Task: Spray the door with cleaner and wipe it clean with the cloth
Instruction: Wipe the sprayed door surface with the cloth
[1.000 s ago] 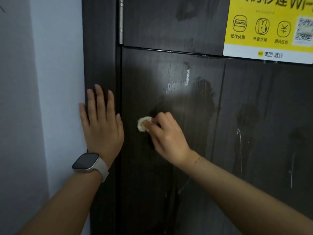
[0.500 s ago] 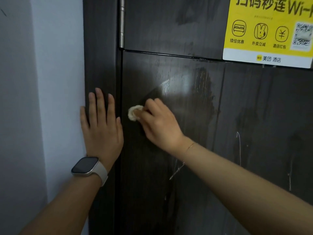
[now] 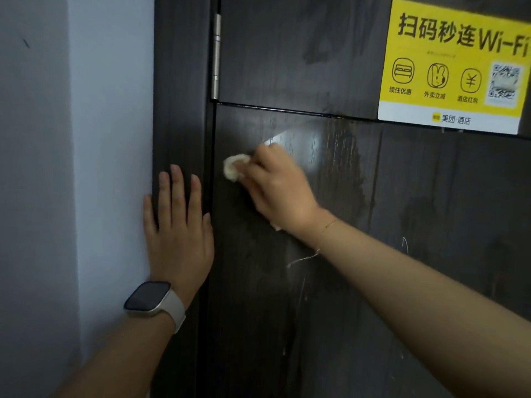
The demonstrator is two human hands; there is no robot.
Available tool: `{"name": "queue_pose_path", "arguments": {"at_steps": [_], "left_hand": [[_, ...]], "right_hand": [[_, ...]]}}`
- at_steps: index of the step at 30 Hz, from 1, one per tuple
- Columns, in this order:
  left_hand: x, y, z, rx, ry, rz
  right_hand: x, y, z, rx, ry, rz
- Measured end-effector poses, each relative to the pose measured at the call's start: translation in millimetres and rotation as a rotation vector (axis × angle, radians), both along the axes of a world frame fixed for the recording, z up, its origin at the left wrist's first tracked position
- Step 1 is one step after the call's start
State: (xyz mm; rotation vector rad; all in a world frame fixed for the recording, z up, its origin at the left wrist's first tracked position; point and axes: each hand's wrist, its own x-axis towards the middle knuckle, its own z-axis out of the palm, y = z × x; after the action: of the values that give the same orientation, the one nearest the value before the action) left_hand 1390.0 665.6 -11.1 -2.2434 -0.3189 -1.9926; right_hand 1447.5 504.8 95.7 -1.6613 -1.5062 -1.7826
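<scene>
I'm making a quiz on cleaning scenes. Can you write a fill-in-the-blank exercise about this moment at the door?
1. The right hand presses a pale ____ against the dark door.
2. The left hand lies flat, with a ____ on its wrist.
3. The sticker at the door's upper right is mainly ____.

Missing words: cloth; smartwatch; yellow

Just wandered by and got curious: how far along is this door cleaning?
Midway, it seems. Spraying looks done: the door shows a wet sheen and damp patches, and no spray bottle is in view. In hand: the right hand presses the cloth against the panel near the hinge side, while the left hand lies flat on the frame. Left: pale streaks lower down and blotches toward the right.
</scene>
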Motion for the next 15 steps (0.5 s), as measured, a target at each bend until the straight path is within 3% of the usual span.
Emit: {"name": "queue_pose_path", "arguments": {"at_steps": [5, 7, 12, 13, 15], "left_hand": [[1.2, 0.8, -0.6, 0.008, -0.007, 0.011], [1.7, -0.2, -0.7, 0.006, -0.003, 0.019], [-3.5, 5.8, -1.2, 0.027, 0.009, -0.017], [-5.2, 9.1, -1.2, 0.043, 0.019, -0.034], [-7.6, 14.9, -0.7, 0.078, 0.04, -0.053]], "right_hand": [[26.3, -56.4, 49.6, 0.527, 0.225, -0.054], [20.6, -36.6, 41.9, 0.614, 0.266, -0.018], [-4.6, 18.9, -0.4, 0.083, 0.032, 0.01], [-0.8, 12.4, 7.0, 0.078, 0.022, 0.002], [11.9, -6.0, 31.2, 0.264, 0.062, -0.006]]}}
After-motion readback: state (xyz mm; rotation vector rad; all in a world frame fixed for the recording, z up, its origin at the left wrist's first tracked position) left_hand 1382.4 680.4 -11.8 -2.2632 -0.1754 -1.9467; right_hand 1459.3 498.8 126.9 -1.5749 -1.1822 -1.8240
